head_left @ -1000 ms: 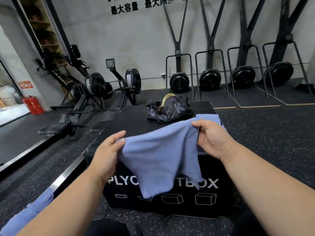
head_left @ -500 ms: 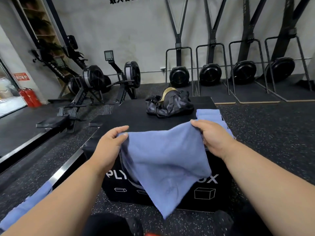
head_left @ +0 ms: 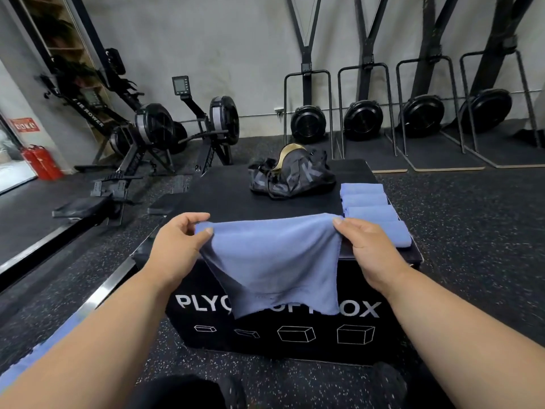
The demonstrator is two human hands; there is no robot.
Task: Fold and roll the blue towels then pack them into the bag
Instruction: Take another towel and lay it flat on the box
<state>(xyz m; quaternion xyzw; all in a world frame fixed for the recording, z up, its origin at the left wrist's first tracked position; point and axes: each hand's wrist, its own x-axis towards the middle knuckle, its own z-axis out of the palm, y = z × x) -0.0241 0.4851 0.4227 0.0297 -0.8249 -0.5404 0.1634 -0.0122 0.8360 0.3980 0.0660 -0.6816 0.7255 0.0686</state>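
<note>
Towels first: we count four rolled towels [head_left: 372, 215] in a row on the right side of the box [head_left: 295, 335], behind them one bag [head_left: 292, 176]. Our left hand [head_left: 177, 246] and right hand [head_left: 364, 246] pinch one towel [head_left: 274, 261] by its top corners; it now hangs flatter than before and hides some box letters.
</note>
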